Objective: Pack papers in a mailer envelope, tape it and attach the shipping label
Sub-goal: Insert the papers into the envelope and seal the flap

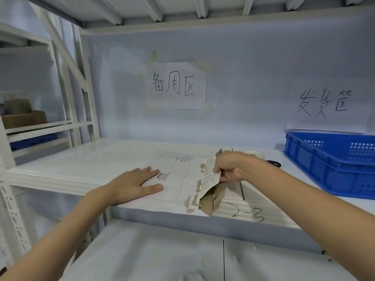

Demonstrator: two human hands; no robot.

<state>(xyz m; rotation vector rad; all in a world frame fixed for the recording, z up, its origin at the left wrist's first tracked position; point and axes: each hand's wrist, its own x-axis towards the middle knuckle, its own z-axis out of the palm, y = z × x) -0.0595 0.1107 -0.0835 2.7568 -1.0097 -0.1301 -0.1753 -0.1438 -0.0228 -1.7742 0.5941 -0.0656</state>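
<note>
A white cardboard mailer envelope (178, 171) lies flat on the white shelf (81, 159), its open end turned to the right. My left hand (136, 184) presses flat on its printed label box, fingers spread. My right hand (228, 169) pinches the raised flap (209, 175) at the open end and holds it up. Brown cardboard inside the envelope shows under the flap at the front right corner. Tape residue marks the edge of the flap. A roll of tape (253, 153) and black scissors (274, 163) sit behind my right hand.
A blue plastic crate (332, 163) stands at the right of the shelf. Paper signs with handwriting hang on the back wall. "2-3" is written on the shelf's front lip. A lower shelf lies below, and white racking with boxes stands to the left.
</note>
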